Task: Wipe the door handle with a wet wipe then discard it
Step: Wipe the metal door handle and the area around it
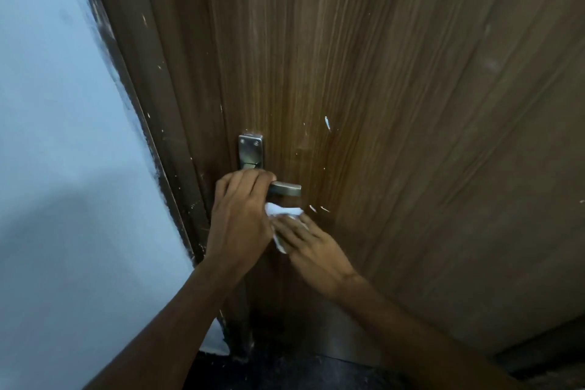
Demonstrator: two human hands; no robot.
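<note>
A metal lever door handle (286, 189) sticks out to the right from a steel backplate (251, 152) on a brown wooden door (395, 104). My left hand (240, 215) is wrapped over the inner part of the lever, hiding where it joins the plate. Just below the lever, my right hand (311, 245) grips a crumpled white wet wipe (281, 210). The wipe sits under the handle and beside my left hand; whether it touches the lever is hidden.
A dark brown door frame (164, 142) runs along the door's left edge, with a pale blue wall (63, 168) beyond it. White paint flecks dot the door near the handle. Dark floor (285, 370) shows at the bottom.
</note>
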